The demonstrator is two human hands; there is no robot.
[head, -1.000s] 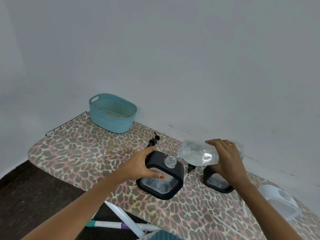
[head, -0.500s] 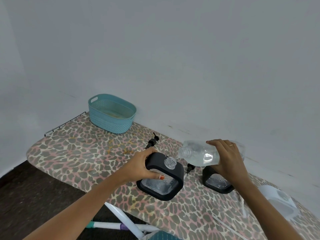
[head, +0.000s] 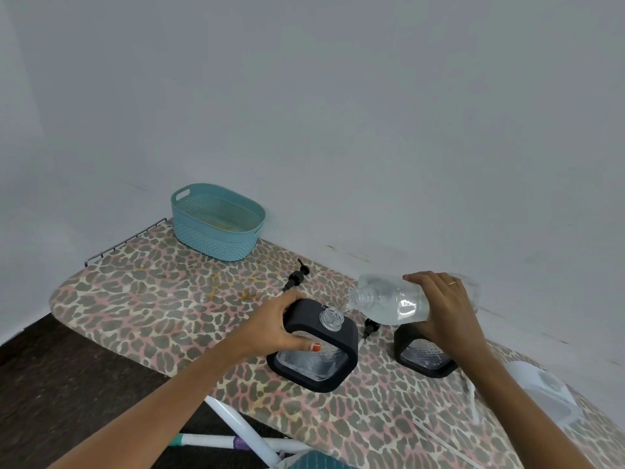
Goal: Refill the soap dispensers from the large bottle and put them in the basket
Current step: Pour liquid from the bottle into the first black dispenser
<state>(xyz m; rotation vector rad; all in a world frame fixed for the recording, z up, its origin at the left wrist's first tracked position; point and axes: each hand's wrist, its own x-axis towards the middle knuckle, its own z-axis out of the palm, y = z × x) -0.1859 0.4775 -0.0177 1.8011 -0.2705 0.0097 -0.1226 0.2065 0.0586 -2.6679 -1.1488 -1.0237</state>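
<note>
Carefully, spill risk
My right hand (head: 443, 308) wraps the tilted large bottle (head: 389, 299), my left hand (head: 270, 321) grips the dispenser (head: 324, 363); tip harder and I may pour past its opening

Readable text, labels, brands, numbers, signs: none (one head view examined). The clear plastic large bottle (head: 402, 301), right of centre in the frame, has no legible lettering on its wall. The black-framed clear soap dispenser (head: 316, 362), at centre, and the teal woven-pattern plastic basket (head: 213, 242), left of centre, likewise carry nothing that reads.
</note>
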